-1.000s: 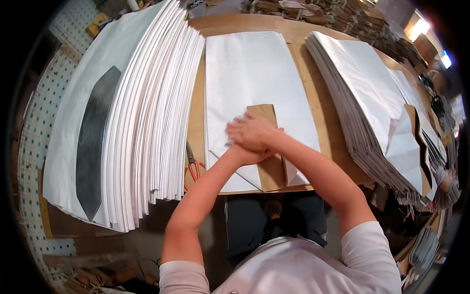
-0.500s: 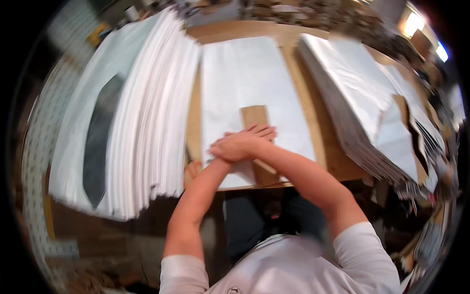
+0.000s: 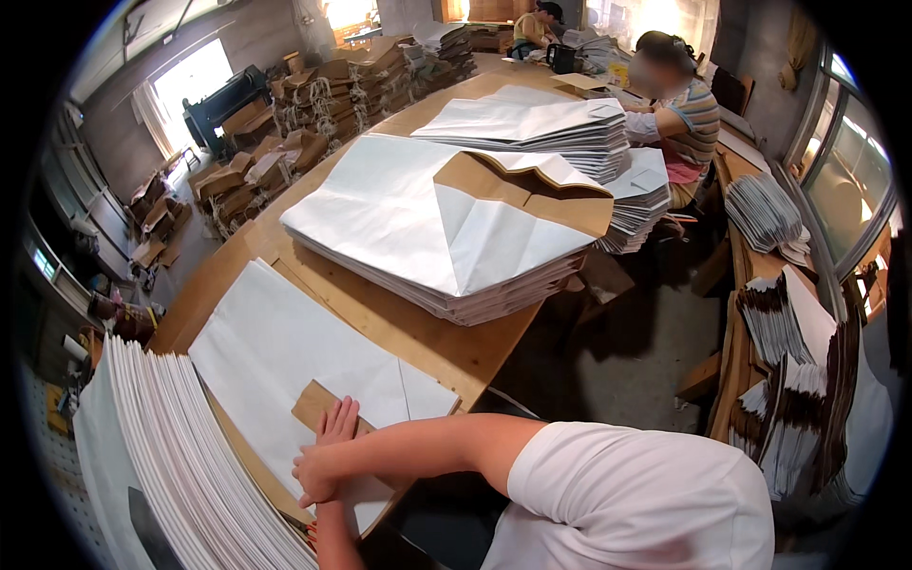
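Head view | brown paper strip laid on flat white paper bag | left hand spread, gripping nothing; right hand overlapping (finger grip unclear) | right of bag: white paper stack, top mouth apparently unsealed

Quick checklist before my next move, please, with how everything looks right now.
1. Left hand on the brown strip: ok.
2. Right hand laid over the left: ok.
3. White bag under your hands lying flat on the table: ok.
4. Strip fully stuck down: cannot tell; your hands and arm cover part of it.
5. Folded stack to the right apart from this bag: ok, bare wood shows between.
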Motion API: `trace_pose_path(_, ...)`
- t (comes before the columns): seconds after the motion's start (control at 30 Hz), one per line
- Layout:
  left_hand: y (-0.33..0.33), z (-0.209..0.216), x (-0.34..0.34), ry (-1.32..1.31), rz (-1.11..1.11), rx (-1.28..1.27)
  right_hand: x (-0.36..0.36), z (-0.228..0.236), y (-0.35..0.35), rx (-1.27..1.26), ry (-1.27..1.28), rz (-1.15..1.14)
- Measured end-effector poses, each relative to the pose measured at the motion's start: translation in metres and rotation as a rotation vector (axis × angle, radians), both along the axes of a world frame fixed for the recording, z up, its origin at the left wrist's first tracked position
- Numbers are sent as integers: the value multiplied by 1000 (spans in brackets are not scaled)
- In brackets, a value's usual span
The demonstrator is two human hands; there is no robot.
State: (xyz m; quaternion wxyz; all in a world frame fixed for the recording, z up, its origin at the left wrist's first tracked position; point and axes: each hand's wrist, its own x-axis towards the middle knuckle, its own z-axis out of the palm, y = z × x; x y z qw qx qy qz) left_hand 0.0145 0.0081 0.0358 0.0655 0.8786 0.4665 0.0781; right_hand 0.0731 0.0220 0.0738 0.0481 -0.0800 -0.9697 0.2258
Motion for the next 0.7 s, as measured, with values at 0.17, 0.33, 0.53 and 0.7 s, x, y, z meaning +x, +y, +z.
trace_pose_path(0.17, 1, -44, -44, -82, 120, 239, 11, 25, 19, -55, 155, -188)
trace_pose_path(0.33, -64, 33, -18, -531, 568, 310, 145, -6, 76, -716, 635, -811)
trace_pose_path(0.53, -70, 0, -34, -489, 962, 74, 174, -52, 102, -128, 294, -607)
trace_pose_path(0.7, -62, -30, -26, -48, 907, 127, 163, -55, 100, 189, 53, -640)
